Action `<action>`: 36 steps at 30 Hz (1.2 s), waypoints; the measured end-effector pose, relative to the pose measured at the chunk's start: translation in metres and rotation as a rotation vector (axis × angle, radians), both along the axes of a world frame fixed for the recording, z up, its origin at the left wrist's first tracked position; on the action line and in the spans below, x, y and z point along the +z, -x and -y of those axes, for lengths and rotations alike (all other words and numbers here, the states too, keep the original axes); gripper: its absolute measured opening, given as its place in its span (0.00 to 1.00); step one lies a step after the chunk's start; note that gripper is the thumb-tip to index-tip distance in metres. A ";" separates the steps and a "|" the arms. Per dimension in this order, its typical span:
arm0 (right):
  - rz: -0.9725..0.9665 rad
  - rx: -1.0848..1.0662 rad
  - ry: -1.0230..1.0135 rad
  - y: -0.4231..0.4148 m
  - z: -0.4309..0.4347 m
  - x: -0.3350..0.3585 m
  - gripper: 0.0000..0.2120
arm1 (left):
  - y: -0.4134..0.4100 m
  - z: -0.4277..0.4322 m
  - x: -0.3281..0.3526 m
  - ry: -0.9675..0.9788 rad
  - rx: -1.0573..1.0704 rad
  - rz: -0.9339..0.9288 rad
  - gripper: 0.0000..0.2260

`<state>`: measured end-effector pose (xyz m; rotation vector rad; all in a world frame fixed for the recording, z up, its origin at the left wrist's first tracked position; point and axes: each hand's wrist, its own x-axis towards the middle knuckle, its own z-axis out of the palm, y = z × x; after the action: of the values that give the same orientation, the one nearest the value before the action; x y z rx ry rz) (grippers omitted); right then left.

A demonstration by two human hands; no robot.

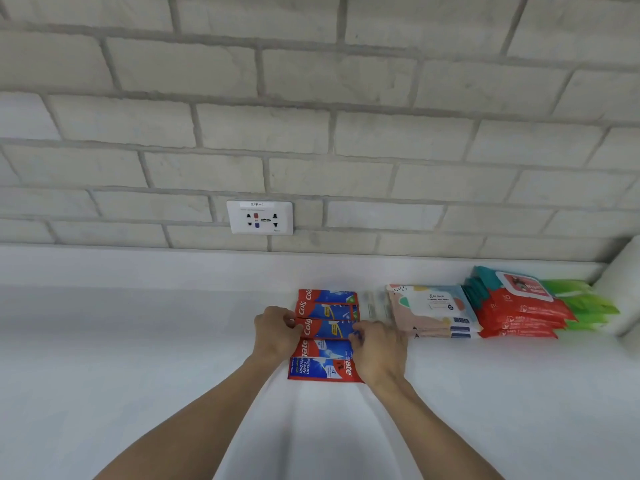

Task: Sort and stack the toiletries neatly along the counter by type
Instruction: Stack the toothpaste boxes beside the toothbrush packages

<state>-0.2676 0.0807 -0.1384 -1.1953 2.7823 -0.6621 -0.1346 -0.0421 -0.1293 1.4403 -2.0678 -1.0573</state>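
Several red and blue toothpaste boxes (325, 336) lie side by side in a row running from the wall toward me on the white counter (138, 341). My left hand (275, 329) grips the left end of the middle box (327, 329). My right hand (379, 351) pinches that box's right end, covering the right ends of the nearer boxes. To the right lie clear small packets (374, 304), a stack of pastel wipes packs (433, 311), a stack of red wipes packs (516, 308) and green packs (588, 303).
A brick wall with a white power socket (259, 217) rises behind the counter. A white roll or rounded object (623, 282) stands at the far right against the wall. Bare white counter stretches to the left and in front.
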 end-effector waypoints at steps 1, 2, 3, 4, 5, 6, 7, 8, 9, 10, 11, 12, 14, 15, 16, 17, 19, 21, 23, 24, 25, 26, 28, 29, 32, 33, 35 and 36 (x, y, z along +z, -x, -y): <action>-0.010 0.000 -0.009 0.000 0.000 0.001 0.14 | 0.000 0.000 0.000 0.005 0.003 0.004 0.15; -0.018 0.002 -0.014 0.000 0.001 0.001 0.14 | 0.001 0.000 0.000 0.010 0.007 0.008 0.15; -0.021 0.006 -0.017 0.000 0.001 0.001 0.14 | 0.001 0.000 0.000 0.015 0.009 0.014 0.15; -0.019 0.011 -0.017 0.000 0.002 0.000 0.14 | 0.001 0.000 -0.001 0.021 0.009 0.020 0.15; -0.013 0.013 -0.017 0.000 0.002 -0.001 0.15 | 0.001 0.000 -0.001 0.025 0.007 0.027 0.14; -0.010 0.013 -0.013 0.000 0.002 -0.002 0.15 | 0.001 0.000 -0.002 0.026 0.005 0.031 0.14; -0.008 0.012 -0.010 0.000 0.003 -0.003 0.14 | 0.002 0.000 -0.002 0.027 0.004 0.032 0.14; -0.009 0.011 -0.009 0.001 0.003 -0.004 0.14 | 0.002 0.000 -0.002 0.029 0.005 0.032 0.14; -0.012 0.011 -0.006 0.001 0.003 -0.004 0.14 | 0.002 0.000 -0.002 0.030 0.009 0.031 0.14; -0.011 0.012 -0.003 0.000 0.003 -0.004 0.14 | 0.002 0.000 -0.003 0.030 0.011 0.031 0.13; -0.009 0.014 0.003 0.000 0.003 -0.004 0.14 | 0.002 0.000 -0.003 0.029 0.012 0.032 0.13; -0.006 0.015 0.008 -0.001 0.003 -0.004 0.14 | 0.002 0.000 -0.004 0.028 0.010 0.037 0.14; -0.010 0.021 0.018 -0.001 0.002 -0.002 0.14 | 0.001 -0.001 -0.003 0.024 0.009 0.046 0.15; -0.014 0.023 0.022 -0.002 0.002 -0.002 0.14 | 0.001 -0.001 -0.004 0.021 0.012 0.044 0.15; -0.014 0.025 0.028 -0.003 0.001 0.000 0.14 | 0.000 0.000 -0.003 0.021 0.014 0.041 0.15; -0.009 0.029 0.038 -0.004 0.000 0.001 0.14 | -0.001 -0.001 -0.002 0.025 0.014 0.039 0.15; 0.019 0.040 0.067 -0.009 -0.001 0.003 0.13 | -0.005 -0.002 0.000 0.033 0.009 0.032 0.16; 0.051 0.064 0.115 -0.017 -0.002 0.007 0.11 | -0.012 -0.004 0.002 0.046 -0.002 0.001 0.16; 0.079 0.097 0.165 -0.027 -0.003 0.011 0.10 | -0.020 -0.006 0.006 0.074 -0.021 -0.024 0.15; 0.094 0.114 0.194 -0.032 -0.004 0.013 0.10 | -0.024 -0.008 0.008 0.098 -0.032 -0.026 0.14; 0.109 0.132 0.227 -0.037 -0.005 0.015 0.10 | -0.029 -0.010 0.011 0.124 -0.040 -0.027 0.14; 0.123 0.151 0.256 -0.043 -0.006 0.017 0.10 | -0.034 -0.012 0.013 0.150 -0.045 -0.031 0.13; 0.137 0.193 0.298 -0.056 -0.007 0.023 0.10 | -0.047 -0.017 0.020 0.185 -0.055 -0.056 0.11; 0.146 0.211 0.313 -0.064 -0.008 0.026 0.10 | -0.054 -0.019 0.022 0.201 -0.063 -0.072 0.11; 0.147 0.261 0.353 -0.091 -0.009 0.036 0.10 | -0.085 -0.025 0.028 0.275 -0.091 -0.098 0.10; 0.147 0.281 0.362 -0.100 -0.009 0.038 0.09 | -0.094 -0.026 0.029 0.300 -0.101 -0.097 0.10; 0.169 0.322 0.364 -0.121 -0.009 0.043 0.10 | -0.118 -0.026 0.032 0.346 -0.118 -0.085 0.09; 0.185 0.339 0.359 -0.132 -0.008 0.045 0.10 | -0.131 -0.026 0.033 0.365 -0.126 -0.077 0.09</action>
<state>-0.1352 0.0891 -0.0937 -1.5246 2.2934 -1.1960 -0.0038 -0.0157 -0.0964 1.0850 -2.1793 -0.7165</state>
